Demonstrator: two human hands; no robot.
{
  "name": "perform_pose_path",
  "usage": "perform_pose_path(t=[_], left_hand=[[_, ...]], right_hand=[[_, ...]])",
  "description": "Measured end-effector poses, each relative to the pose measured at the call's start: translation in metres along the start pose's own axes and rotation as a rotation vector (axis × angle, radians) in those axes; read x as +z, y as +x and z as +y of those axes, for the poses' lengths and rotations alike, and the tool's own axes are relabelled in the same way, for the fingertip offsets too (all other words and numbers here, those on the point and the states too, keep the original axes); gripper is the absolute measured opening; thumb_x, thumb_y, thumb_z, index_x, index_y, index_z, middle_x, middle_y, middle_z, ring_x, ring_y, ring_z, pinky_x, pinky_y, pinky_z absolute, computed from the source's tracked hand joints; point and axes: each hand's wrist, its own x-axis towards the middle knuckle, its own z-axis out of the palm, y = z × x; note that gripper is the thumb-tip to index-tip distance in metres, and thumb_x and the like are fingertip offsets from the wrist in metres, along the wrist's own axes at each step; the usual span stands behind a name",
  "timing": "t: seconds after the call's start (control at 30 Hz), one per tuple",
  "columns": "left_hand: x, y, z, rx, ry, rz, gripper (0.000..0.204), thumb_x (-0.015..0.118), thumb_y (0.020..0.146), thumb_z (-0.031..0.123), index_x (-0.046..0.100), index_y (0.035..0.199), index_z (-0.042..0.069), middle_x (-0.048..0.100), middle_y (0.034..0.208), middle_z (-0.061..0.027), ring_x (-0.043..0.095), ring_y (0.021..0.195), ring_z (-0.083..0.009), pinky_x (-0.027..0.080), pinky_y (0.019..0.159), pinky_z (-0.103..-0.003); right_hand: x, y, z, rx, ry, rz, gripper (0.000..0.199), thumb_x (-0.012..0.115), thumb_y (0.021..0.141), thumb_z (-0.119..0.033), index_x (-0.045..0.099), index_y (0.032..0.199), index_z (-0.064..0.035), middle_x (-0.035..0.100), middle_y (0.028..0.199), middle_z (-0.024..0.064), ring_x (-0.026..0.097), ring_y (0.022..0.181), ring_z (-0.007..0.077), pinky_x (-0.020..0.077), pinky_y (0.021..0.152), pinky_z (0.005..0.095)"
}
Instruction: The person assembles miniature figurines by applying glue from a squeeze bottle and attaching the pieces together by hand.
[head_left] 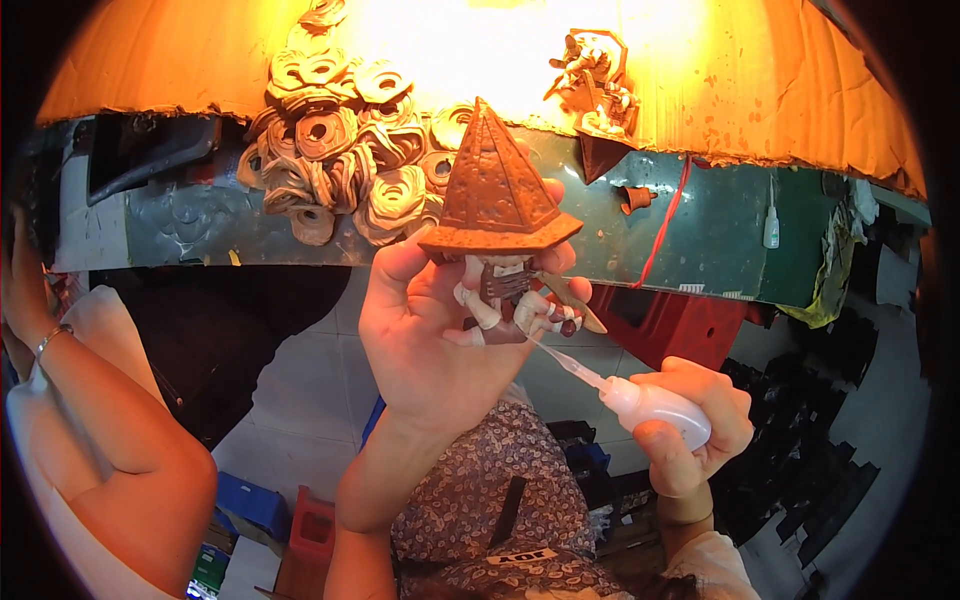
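Near the middle, my left hand is closed around a small figurine with a tall brown pointed hat, held upright. The figure has a pale body with dark reddish-brown parts, and a blade-like piece juts from its right side. My right hand grips a small white squeeze bottle with a long thin clear nozzle. The nozzle's tip points at the lower part of the figurine; whether it touches cannot be made out.
A heap of pale ring-shaped parts lies on the green worktable. Another figurine stands at its back right, by a small brown part. Cardboard lines the back. A red stool is beneath. A co-worker's arm is at left.
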Motion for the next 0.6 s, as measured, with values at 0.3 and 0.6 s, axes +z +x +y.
perform_pose_path(t=[0.3,0.6], left_hand=[[0.01,0.001,-0.001,-0.019,-0.037,0.142,0.067,0.03,0.089,0.049,0.042,0.128,-0.004,0.059,0.103,-0.0185,0.058,0.094,-0.0297,0.045,0.082,-0.043],[0.008,0.013,-0.003,0.064,0.006,0.202,0.065,0.037,0.087,0.06,0.054,0.104,-0.001,0.043,0.065,-0.0013,0.037,0.057,-0.0121,0.034,0.053,-0.026]], right_hand=[[-0.005,-0.008,0.011,0.066,0.126,0.085,0.032,0.071,0.067,-0.024,0.064,0.077,0.0059,0.063,0.061,0.0126,0.052,0.043,0.0153,0.0394,0.041,0.0246],[-0.05,0.005,0.105,0.216,0.296,0.541,0.048,0.056,0.088,-0.012,0.039,0.128,0.0079,0.056,0.11,0.0163,0.056,0.101,0.0256,0.0402,0.093,0.034]])
